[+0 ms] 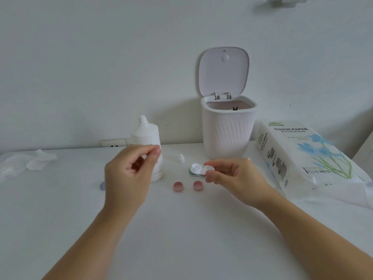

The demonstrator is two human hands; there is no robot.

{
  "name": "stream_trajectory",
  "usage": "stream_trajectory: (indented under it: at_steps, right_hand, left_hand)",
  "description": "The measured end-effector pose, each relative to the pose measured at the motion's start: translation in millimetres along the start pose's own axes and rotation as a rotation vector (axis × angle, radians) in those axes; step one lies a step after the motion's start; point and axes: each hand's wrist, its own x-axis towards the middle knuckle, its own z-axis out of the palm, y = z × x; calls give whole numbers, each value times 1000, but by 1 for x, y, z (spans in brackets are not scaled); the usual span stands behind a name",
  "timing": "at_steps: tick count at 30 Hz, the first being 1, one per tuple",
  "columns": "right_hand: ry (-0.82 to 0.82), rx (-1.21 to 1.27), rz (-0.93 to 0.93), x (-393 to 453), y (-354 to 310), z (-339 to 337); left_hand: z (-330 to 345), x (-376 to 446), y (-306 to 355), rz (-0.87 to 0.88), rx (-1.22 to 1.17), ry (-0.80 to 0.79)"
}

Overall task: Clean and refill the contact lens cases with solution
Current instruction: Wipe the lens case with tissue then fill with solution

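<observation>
I've got the white plastic twin-well lens case pinched in the right hand, held just above the tabletop near its back edge, w/ a green case lying right under it. Left hand is raised in front of the white solution bottle; its grip looks pressed together, thumb to fingertips, but it's blurred and I can't tell if anything's in it. Two pink round caps sit open side up nearer me, and the small white bottle cap lies beside the bottle, so the nozzle's open.

I'd say we're at the clean/refill stage for the white case. Next move prob needs the bottle picked up and squeezed over each well, case kept level; the open-lidded white bin at the back edge is there for waste.
</observation>
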Motion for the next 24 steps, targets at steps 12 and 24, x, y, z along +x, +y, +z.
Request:
stream_trajectory:
  at_steps: [12, 24]
  right_hand:
    - [-21, -18, 42, 0, 1, 2]
    - [-16, 10, -26, 0, -2, 1]
  left_hand:
    - [-17, 30, -30, -414, -26, -190]
    - [-7, 33, -49, -324, -5, -347]
